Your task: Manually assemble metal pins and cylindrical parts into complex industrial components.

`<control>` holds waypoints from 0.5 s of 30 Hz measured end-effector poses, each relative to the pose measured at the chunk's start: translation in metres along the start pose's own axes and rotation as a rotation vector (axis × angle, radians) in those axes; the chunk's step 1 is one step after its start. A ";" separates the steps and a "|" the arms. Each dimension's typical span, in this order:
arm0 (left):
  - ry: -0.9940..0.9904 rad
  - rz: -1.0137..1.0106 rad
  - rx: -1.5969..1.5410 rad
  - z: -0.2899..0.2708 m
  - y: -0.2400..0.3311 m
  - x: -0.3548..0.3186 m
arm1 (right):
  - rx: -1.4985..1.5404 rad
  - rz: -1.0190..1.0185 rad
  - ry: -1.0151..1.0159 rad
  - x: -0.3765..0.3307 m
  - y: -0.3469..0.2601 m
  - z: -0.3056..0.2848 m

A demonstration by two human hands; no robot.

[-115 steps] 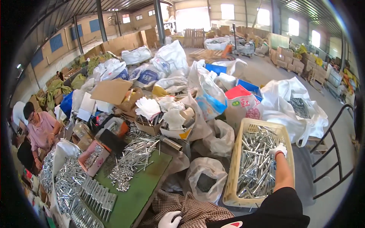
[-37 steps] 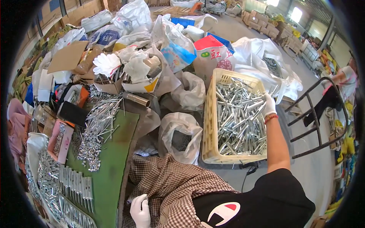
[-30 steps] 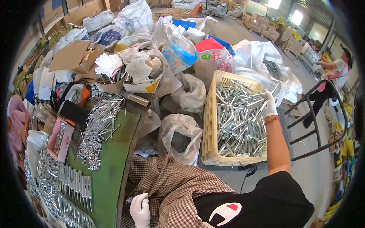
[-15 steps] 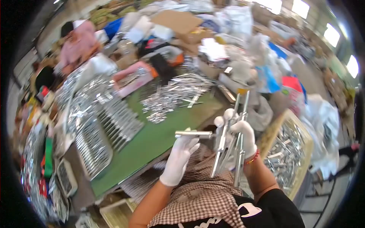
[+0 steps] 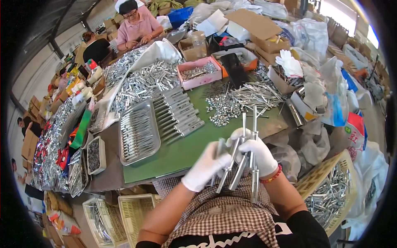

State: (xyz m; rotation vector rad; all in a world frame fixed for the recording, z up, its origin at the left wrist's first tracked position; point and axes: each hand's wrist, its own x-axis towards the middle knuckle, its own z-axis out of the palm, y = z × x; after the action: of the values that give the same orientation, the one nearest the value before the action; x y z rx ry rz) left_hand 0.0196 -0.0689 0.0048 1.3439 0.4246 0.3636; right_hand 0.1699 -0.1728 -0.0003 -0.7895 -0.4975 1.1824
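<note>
Both my hands wear white gloves and are raised together above my checked lap cloth [image 5: 231, 215]. My right hand [image 5: 256, 155] grips a bundle of long metal rods [image 5: 250, 140], some pointing up and some hanging down. My left hand [image 5: 205, 166] closes on a short metal tube [image 5: 220, 149] and touches the lower rods of the bundle. Just beyond my hands lies the green mat [image 5: 182, 149] of the work table.
On the table are a metal tray of parts [image 5: 138, 132], rows of silver tubes [image 5: 178, 109], a loose rod pile [image 5: 244, 97] and a pink box [image 5: 200, 72]. A yellow crate of rods [image 5: 331, 194] stands at my right, empty crates [image 5: 132, 211] at my left. People sit across the table [image 5: 136, 25].
I have turned from the yellow crate at my right back to the table. My right hand has brought a bundle of rods up in front of me, and my left hand has joined it.
</note>
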 end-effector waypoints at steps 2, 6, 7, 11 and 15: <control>-0.065 0.037 0.024 0.012 -0.019 0.009 | -0.193 -0.054 0.081 -0.002 -0.005 0.013; -0.185 -0.234 -0.318 0.023 -0.009 0.009 | 0.009 -0.026 0.170 -0.014 -0.022 -0.012; -0.211 -0.240 -0.327 0.029 -0.012 0.009 | 0.000 -0.038 0.194 -0.017 -0.023 -0.019; -0.060 -0.065 -0.339 0.052 -0.033 0.006 | 0.435 -0.188 0.314 -0.020 -0.019 -0.033; -0.063 0.152 -0.125 0.064 -0.028 0.007 | 0.369 -0.172 0.483 -0.030 -0.011 -0.025</control>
State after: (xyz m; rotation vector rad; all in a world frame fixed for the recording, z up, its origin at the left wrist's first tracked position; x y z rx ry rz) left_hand 0.0579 -0.1251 -0.0125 1.2648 0.2434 0.4648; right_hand 0.1851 -0.2098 -0.0067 -0.6656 0.0537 0.8496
